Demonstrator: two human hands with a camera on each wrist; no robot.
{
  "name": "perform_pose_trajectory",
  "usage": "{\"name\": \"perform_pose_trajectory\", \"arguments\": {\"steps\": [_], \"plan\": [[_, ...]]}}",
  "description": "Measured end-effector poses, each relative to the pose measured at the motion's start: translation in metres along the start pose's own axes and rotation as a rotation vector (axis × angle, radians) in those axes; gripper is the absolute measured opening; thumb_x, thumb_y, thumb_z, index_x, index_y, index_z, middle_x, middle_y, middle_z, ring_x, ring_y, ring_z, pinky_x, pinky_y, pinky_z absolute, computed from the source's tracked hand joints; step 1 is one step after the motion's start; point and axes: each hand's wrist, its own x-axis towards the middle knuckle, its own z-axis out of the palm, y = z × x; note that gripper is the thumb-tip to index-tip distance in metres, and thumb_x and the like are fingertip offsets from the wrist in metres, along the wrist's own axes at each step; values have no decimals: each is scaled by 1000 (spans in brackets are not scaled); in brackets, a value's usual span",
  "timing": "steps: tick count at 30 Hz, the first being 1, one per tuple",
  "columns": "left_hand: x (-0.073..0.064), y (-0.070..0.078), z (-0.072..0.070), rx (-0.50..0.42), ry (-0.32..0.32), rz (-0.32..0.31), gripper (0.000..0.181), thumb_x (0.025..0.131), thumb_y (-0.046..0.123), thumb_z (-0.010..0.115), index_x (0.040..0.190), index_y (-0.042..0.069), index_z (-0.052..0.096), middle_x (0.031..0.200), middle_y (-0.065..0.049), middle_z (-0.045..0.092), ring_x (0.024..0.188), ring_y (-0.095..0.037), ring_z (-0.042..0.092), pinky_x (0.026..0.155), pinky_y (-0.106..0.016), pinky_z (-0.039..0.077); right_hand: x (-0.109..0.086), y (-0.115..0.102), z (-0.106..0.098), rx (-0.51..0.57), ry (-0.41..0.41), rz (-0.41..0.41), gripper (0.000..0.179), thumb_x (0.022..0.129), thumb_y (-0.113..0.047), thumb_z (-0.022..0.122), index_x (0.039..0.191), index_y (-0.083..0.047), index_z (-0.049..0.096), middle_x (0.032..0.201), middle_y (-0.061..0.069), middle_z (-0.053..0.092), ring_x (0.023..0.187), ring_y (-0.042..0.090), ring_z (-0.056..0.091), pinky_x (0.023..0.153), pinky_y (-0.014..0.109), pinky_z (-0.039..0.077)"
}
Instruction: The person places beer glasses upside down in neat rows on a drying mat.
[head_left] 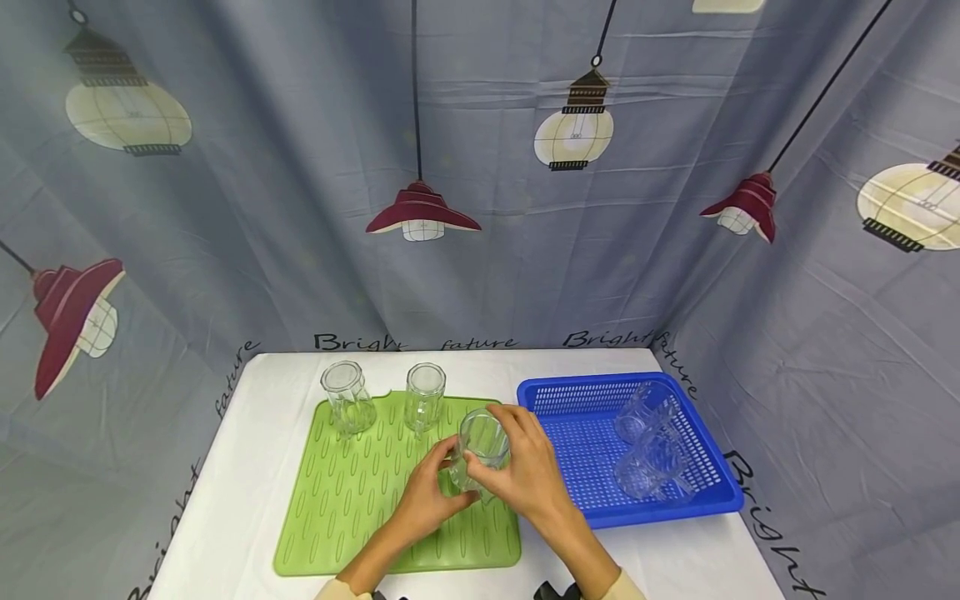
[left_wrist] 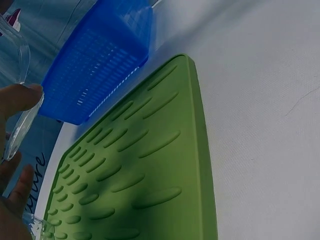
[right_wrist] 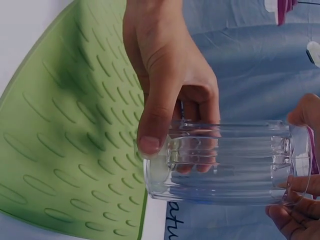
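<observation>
Both hands hold one clear glass mug (head_left: 482,442) above the right part of a green ribbed drying mat (head_left: 360,500). My left hand (head_left: 427,500) grips its lower end, with the thumb at the near side and fingers behind. The right hand (head_left: 531,467) holds the upper rim between thumb and fingers. In the right wrist view the mug (right_wrist: 230,165) spans between the left hand (right_wrist: 172,75) and the right fingers (right_wrist: 305,187). Two more glass mugs stand toward the back of the mat, one at the left corner (head_left: 348,400) and one near the middle (head_left: 425,396).
A blue plastic basket (head_left: 570,508) with perforated walls stands right of the mat. Glass mugs (head_left: 651,467) lie inside, along its right side. White cloth (head_left: 232,483) covers the table, and a grey-blue curtain (head_left: 300,275) printed with lamps hangs behind and beside it.
</observation>
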Motion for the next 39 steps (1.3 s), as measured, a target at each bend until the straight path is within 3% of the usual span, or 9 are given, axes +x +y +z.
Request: {"name": "perform_pose_trajectory", "arguments": {"steps": [10,24,35,39], "plan": [[-1,1,-1,12,-24,-72,88,77,28,99,153,26,55,147,4,66,127,-28,70,109,-46,60,-1,-1,-1,26,-5,1,73,76,-39,91,138,-8,69,129,8,72,116,26,69,92,45,64],[-3,0,-4,104,-27,-68,92,78,30,97,155,14,51,144,-6,66,126,-29,66,101,-46,62,-1,3,-3,67,-30,23,72,78,-40,89,139,-9,68,129,6,71,112,22,69,89,43,64],[-6,-2,-8,128,30,-3,88,75,23,98,152,19,55,139,-1,68,121,-27,68,93,-35,63,-2,6,-4,101,-82,70,71,82,-40,88,143,-11,66,129,3,70,105,14,66,85,32,59],[-5,0,-9,122,38,-21,89,73,20,99,151,24,57,136,4,69,121,-22,68,95,-34,63,-3,11,-5,142,-93,85,69,84,-37,86,145,-12,65,132,4,69,107,16,67,87,34,60]]}}
